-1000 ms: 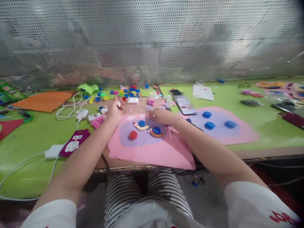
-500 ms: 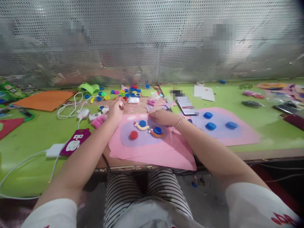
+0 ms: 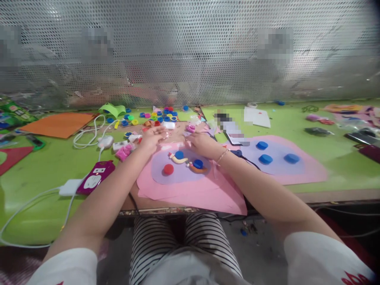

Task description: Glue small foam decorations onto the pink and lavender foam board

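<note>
A pink sheet [image 3: 219, 196] with a pale purple oval [image 3: 160, 176] lies before me. On the oval are a red cap [image 3: 168, 169], two blue caps [image 3: 179, 154] and two curved snail-like bodies, one cream [image 3: 180, 160] and one orange-brown [image 3: 199, 170]. White patches run along the sheet's top edge, partly behind my hands. Above that edge, my left hand [image 3: 152, 138] has a small white piece [image 3: 167, 135] at its fingertips. My right hand [image 3: 202, 144] rests over the top right of the sheet, fingers bent together; their tips are unclear and whatever they hold is hidden.
Several coloured caps and rings [image 3: 162, 115] lie at the back. A purple power strip [image 3: 96, 178] with white cables is on the left. To the right are a phone [image 3: 236, 134], a dark corded tool [image 3: 236, 153] and another pink sheet [image 3: 311, 170] with three blue caps.
My left hand has moved right, toward my right hand, its fingers reaching further out. My right hand has shifted slightly. The dark corded tool beside my right wrist shows more now.
</note>
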Demonstrator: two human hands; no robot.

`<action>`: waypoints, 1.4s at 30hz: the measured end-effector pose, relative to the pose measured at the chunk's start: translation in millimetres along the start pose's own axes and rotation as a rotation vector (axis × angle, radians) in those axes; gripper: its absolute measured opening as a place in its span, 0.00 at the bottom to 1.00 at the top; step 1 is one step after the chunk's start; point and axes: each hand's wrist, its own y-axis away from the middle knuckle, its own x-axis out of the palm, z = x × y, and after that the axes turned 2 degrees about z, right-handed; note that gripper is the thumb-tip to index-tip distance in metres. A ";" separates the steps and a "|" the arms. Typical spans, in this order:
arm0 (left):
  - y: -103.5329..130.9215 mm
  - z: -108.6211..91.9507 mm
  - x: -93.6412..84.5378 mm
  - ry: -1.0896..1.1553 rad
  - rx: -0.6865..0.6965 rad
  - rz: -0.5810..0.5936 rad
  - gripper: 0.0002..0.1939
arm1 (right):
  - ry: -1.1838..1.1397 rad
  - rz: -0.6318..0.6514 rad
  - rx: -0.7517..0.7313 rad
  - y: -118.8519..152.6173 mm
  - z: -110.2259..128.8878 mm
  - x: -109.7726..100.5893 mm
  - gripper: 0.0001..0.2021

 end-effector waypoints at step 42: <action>-11.2 -32.5 -60.0 -1.853 0.006 -0.150 0.16 | 0.051 -0.064 -0.036 -1.6 12.4 -4.1 0.15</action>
